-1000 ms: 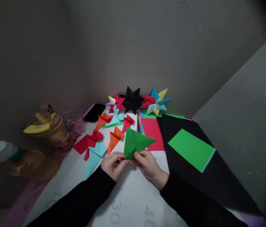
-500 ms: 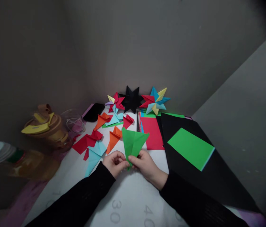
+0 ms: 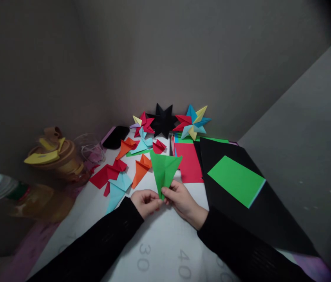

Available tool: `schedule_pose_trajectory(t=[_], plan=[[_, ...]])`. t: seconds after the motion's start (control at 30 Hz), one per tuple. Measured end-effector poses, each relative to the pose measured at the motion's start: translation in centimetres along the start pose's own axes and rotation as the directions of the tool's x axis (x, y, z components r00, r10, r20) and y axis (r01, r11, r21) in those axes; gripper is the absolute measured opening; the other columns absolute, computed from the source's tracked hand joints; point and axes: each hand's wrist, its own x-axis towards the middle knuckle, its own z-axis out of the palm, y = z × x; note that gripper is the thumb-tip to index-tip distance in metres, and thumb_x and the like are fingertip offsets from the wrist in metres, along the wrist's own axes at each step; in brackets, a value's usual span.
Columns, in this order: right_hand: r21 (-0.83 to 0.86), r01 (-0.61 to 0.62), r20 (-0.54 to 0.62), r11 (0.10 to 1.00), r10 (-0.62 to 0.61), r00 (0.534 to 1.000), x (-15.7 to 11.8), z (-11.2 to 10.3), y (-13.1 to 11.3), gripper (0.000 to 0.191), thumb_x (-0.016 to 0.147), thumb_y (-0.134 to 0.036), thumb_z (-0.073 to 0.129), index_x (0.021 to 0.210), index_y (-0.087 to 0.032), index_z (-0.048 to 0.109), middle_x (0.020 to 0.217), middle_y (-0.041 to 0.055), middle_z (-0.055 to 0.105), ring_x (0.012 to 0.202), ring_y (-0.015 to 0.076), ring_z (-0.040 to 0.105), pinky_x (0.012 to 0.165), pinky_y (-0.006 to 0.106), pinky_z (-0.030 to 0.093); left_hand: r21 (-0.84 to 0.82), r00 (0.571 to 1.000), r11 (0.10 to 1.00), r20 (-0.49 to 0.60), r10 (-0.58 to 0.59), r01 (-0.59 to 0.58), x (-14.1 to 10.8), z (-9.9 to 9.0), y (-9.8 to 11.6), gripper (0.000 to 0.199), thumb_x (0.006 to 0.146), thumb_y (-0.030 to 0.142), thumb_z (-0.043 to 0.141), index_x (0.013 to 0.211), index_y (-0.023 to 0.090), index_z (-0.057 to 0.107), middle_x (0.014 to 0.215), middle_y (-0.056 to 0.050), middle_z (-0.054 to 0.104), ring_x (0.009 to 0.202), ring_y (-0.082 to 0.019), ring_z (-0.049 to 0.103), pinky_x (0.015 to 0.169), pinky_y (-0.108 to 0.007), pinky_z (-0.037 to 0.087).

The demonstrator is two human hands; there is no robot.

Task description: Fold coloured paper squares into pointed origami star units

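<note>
A folded green sheet of paper [image 3: 165, 169] stands upright above the white mat, wide at the top and narrowing to a point at the bottom. My right hand [image 3: 183, 201] pinches its lower end between thumb and fingers. At the bottom tip, my left hand [image 3: 147, 203] is closed with thumb and fingertips together on the paper. Folded orange paper [image 3: 141, 168], light blue paper [image 3: 120, 188] and red paper [image 3: 108, 175] pieces lie to the left of my hands.
A black paper star [image 3: 164, 120] and a multicoloured star [image 3: 193, 122] lean against the wall. Green sheets [image 3: 236, 180] rest on black card [image 3: 259, 219] at right, beside red paper [image 3: 189, 162]. A phone [image 3: 116, 137], a brown cup [image 3: 62, 156] and a jar [image 3: 33, 199] stand at left.
The green paper has tilted slightly and shifted a little left between my fingers. My left fingertips have come closer to its bottom tip. The whole view has moved slightly.
</note>
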Motion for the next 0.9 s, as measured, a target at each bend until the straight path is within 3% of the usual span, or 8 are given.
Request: schedule_pose_trajectory(t=[0.07,0.17,0.23,0.33,0.5,0.67,0.8,0.9], plan=[[0.018,-0.007,0.011,1.0,0.007,1.0,0.0,0.1,0.0,0.022,0.068,-0.032,0.071,0.071,-0.014,0.058,0.05,-0.0037,0.057,0.04,0.0066,0.048,0.041,0.018,0.034,0.035,0.999,0.999,-0.035,0.041,-0.04,-0.1,0.1,-0.1,0.019,0.067,0.034,0.065,0.063,0.016,0.062,0.044,0.003,0.057,0.036,-0.007,0.044,0.037,-0.019,0.035],[0.048,-0.003,-0.01,0.999,0.004,1.0,0.0,0.2,-0.1,0.021,0.069,-0.031,0.071,0.069,-0.015,0.059,0.048,-0.0032,0.057,0.041,0.0069,0.048,0.041,0.018,0.034,0.165,0.962,0.965,-0.147,0.229,-0.204,-0.3,0.3,-0.3,0.014,0.068,0.03,0.064,0.069,0.016,0.061,0.052,0.002,0.059,0.043,-0.008,0.049,0.042,-0.019,0.039],[0.073,0.009,-0.01,0.997,-0.008,1.0,0.0,0.2,-0.2,0.019,0.068,-0.03,0.071,0.07,-0.015,0.06,0.051,-0.0023,0.059,0.043,0.0079,0.05,0.043,0.019,0.036,0.277,0.903,0.908,-0.21,0.376,-0.314,-0.6,0.2,-0.3,0.012,0.069,0.026,0.064,0.072,0.016,0.06,0.06,0.0,0.061,0.05,-0.01,0.054,0.044,-0.019,0.042],[0.11,0.032,0.017,0.993,-0.034,0.999,0.0,0.3,-0.2,0.017,0.064,-0.027,0.074,0.071,-0.015,0.064,0.056,-0.0008,0.062,0.049,0.0101,0.053,0.05,0.022,0.042,0.397,0.813,0.804,-0.199,0.547,-0.444,-1.0,-0.1,0.1,0.007,0.074,0.023,0.06,0.076,0.017,0.063,0.071,-0.004,0.066,0.061,-0.012,0.059,0.047,-0.02,0.045],[0.191,0.045,0.038,0.981,-0.053,0.998,-0.3,0.4,-0.2,0.018,0.06,-0.026,0.077,0.071,-0.017,0.068,0.063,0.0015,0.066,0.056,0.013,0.058,0.059,0.027,0.047,0.432,0.703,0.683,-0.143,0.697,-0.589,-1.3,-0.6,0.9,0.014,0.079,0.016,0.055,0.085,0.02,0.067,0.083,-0.007,0.069,0.074,-0.014,0.063,0.05,-0.021,0.048],[0.26,0.015,0.023,0.965,-0.022,0.999,-0.5,0.6,-0.1,0.02,0.054,-0.023,0.081,0.07,-0.018,0.069,0.066,0.0018,0.067,0.059,0.0139,0.061,0.063,0.028,0.049,0.445,0.685,0.667,-0.149,0.713,-0.598,-0.7,-0.8,0.2,0.014,0.08,0.014,0.054,0.084,0.019,0.066,0.084,-0.007,0.068,0.077,-0.015,0.063,0.055,-0.023,0.051],[0.246,0.032,0.056,0.969,-0.047,0.997,-0.4,0.7,-0.2,0.014,0.061,-0.019,0.076,0.074,-0.018,0.07,0.068,0.0018,0.068,0.061,0.0124,0.061,0.064,0.026,0.048,0.477,0.723,0.684,-0.135,0.677,-0.551,-0.2,-1.1,0.1,0.008,0.078,0.016,0.056,0.076,0.017,0.064,0.078,-0.006,0.066,0.07,-0.014,0.062,0.053,-0.022,0.05],[0.176,0.064,0.085,0.982,-0.08,0.993,-0.3,0.7,-0.3,0.005,0.066,-0.018,0.072,0.071,-0.016,0.07,0.065,0.002,0.067,0.061,0.0121,0.06,0.064,0.026,0.047,0.497,0.755,0.689,-0.096,0.649,-0.528,-0.2,-1.2,0.4,0.009,0.078,0.016,0.055,0.072,0.017,0.061,0.073,-0.005,0.063,0.068,-0.014,0.06,0.059,-0.024,0.05]])
